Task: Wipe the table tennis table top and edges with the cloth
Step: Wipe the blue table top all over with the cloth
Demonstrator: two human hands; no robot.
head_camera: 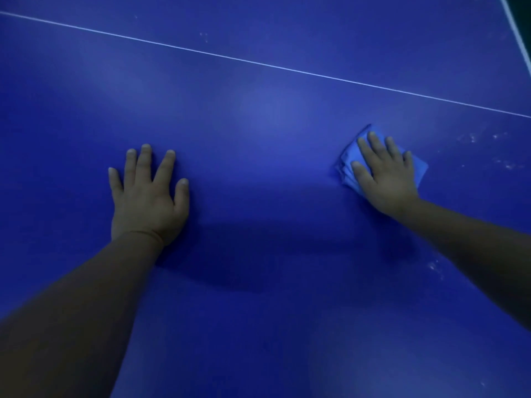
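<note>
Blue tabletop (258, 116) fills nearly the whole view, and a thin white line (258, 64) crosses it from 9 o'clock at the top down toward 3 o'clock. At about 8 o'clock the left hand (148, 196) lies flat on the bare surface, fingers straight and spread. At about 3 o'clock the right hand (385, 173) presses with straight fingers on a folded blue cloth (420, 168), which lies flat below the line. Small pale marks (505, 165) show just beyond the cloth, toward 3 o'clock.
</note>
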